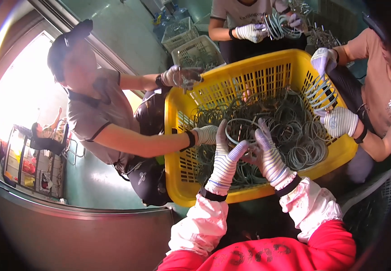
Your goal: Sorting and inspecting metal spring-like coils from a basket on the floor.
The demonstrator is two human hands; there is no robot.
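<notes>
The yellow basket (171,167) lies under and beyond the left hand (222,165) and right hand (272,158), presumably set centrally so everyone around it can reach in. One person (98,117) leans in from the left of the hands, one glove inside the basket just beside the left hand; another (369,56) is off to their right, and a third (231,13) is across the basket. The pile of rings (276,113) lies loose beneath and past the hands, the slotted walls seeming to stop it spilling. White crates (183,37) stand well beyond the left hand, probably to leave the arms free. Both hands are gloved, likely for protection, and half open with fingers raised. Past the right hand, the person there holds a pale coil (320,92) between two gloves, its loops fanned apart. The pale ring (241,119) is between the two hands, above the pile: the left finger and thumb grip one side and the right fingers appear to hold the other, perhaps to keep it steady
</notes>
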